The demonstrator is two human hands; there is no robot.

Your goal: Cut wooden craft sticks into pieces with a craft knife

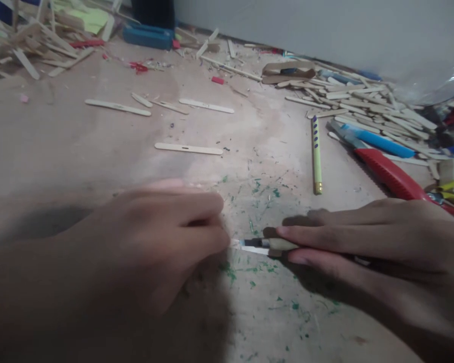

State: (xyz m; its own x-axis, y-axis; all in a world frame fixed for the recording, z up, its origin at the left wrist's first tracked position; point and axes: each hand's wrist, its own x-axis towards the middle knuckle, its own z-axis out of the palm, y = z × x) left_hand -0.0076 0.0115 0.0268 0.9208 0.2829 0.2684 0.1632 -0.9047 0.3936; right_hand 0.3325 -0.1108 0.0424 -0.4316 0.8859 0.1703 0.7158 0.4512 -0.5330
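Note:
My right hand (pixel 366 247) is closed around a small carving tool (pixel 282 244) with a tan handle, a metal collar and a dark, flat blade pointing left. A thin pale strip (pixel 255 249) lies directly under the blade and runs toward both hands. On the left, my left hand (pixel 162 242) is closed in a pinch, its fingertips at the strip's left end. Blur and the knuckles hide what those fingers hold. Small green shavings (pixel 230 275) are scattered around the blade.
Craft sticks lie beyond my hands, including one slotted stick (pixel 189 148). At right are a yellow pencil (pixel 317 156), a red-handled saw (pixel 389 174), a blue-handled tool (pixel 382 142) and a stick heap (pixel 378 103). Another stick pile (pixel 30 35) and a blue object (pixel 147 38) stand at back left.

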